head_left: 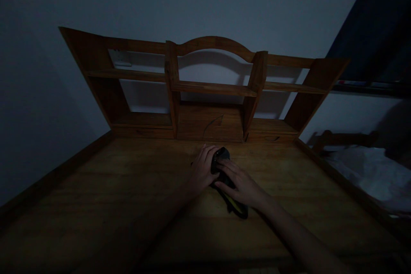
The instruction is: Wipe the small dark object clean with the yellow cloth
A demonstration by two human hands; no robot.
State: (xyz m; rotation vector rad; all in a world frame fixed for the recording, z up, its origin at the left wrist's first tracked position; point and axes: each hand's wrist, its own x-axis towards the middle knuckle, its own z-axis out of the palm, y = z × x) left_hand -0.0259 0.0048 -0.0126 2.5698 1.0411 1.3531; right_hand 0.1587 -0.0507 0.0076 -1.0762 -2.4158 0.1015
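A dark object with a yellow stripe [236, 207] lies on the wooden desk [112, 188] near its middle. My left hand [201, 169] curls around the far, rounded end of the dark object from the left. On top of the same object rests my right hand [242, 186], fingers bent and pressing it. The room is dim, so I cannot make out what the dark object is.
A wooden hutch with shelves [208, 87] stands along the back of the desk against a pale wall. A raised wooden rim runs along the desk's left and right sides. To the right lie a chair back [340, 139] and white cloth or plastic [369, 171].
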